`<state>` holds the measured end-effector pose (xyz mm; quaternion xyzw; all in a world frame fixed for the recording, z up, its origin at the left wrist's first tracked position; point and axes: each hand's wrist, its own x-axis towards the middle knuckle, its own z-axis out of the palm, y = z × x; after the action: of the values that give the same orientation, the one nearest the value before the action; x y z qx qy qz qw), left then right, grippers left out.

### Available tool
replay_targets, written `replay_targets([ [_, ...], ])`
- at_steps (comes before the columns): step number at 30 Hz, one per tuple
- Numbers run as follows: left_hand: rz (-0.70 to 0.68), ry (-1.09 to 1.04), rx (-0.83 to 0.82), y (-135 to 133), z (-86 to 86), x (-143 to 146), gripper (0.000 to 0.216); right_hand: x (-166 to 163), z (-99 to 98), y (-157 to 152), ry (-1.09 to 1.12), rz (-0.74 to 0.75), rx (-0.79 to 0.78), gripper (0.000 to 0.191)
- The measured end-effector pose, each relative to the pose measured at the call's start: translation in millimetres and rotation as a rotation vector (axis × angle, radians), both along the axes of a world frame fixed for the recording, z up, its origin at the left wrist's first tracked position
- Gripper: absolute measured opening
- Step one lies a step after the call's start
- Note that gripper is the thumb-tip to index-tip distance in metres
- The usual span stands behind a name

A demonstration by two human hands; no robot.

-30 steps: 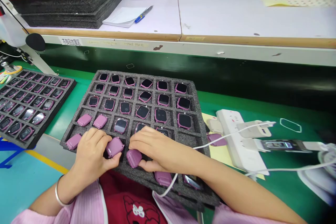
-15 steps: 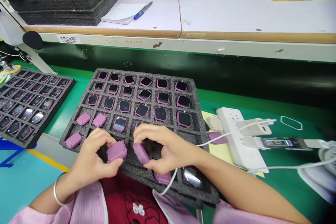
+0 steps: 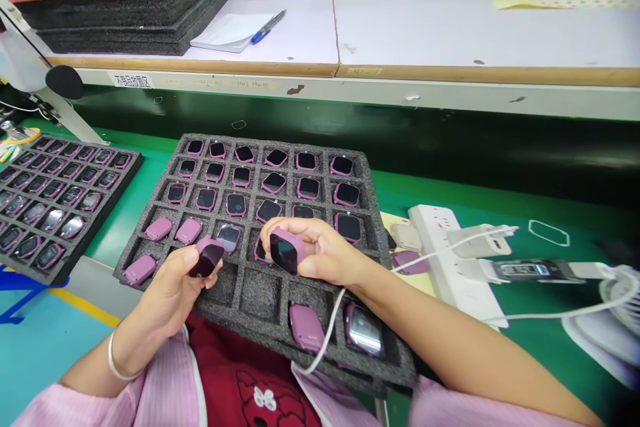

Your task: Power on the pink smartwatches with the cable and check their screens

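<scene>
My left hand is closed on a purple smartwatch body, its dark screen tilted up. A second purple smartwatch body is pinched in my right hand, its black screen facing left and toward me. Both are held above a black foam tray with square pockets. Several strapless watches lie in the tray, most with the screen up. A few lie back up, such as the purple watch near the front and another at the left. Pockets below my hands hold nothing.
At the left lies another foam tray full of watches. A white power strip with plugs stands at the right, and a white cable crosses the tray. A shelf behind bears stacked foam, a notepad and a pen.
Both watches have been turned from back up to show their screens. My hands have risen slightly, baring pockets near the front of the tray.
</scene>
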<state>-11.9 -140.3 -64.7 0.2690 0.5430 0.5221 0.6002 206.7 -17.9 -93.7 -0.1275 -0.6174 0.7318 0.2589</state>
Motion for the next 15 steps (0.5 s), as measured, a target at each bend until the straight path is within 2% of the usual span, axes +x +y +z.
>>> replay_targets([
  [15, 0.058, -0.098, -0.046, 3.1, 4.6, 7.1, 0.055, -2.3, 1.2, -1.5, 0.059, 0.072, 0.017, 0.044],
])
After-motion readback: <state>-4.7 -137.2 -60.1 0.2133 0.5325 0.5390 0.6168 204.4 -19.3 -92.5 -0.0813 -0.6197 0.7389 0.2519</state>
